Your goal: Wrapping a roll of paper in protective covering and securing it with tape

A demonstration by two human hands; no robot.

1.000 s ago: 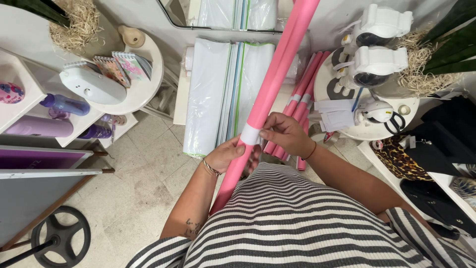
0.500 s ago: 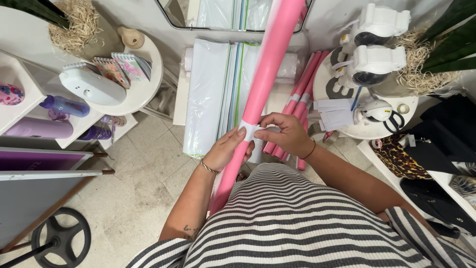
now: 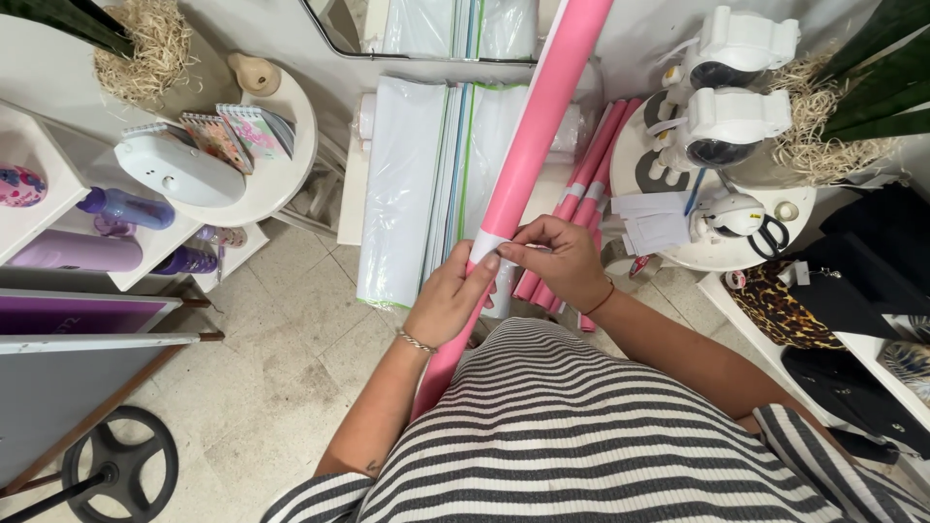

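A long pink roll (image 3: 542, 145) stands tilted in front of the person, going from the top of the picture down to the striped shirt (image 3: 581, 426). A white band (image 3: 489, 254) goes around the roll near the middle. The left hand (image 3: 448, 295) is curled around the roll just under the band, with its fingertips on the band. The right hand (image 3: 554, 257) pinches the band from the other side with thumb and fingers. More pink rolls (image 3: 581, 194) lean just behind. White rolls (image 3: 426, 184) stand to the left. A round table (image 3: 649, 174) on the right holds scissors (image 3: 770, 232)
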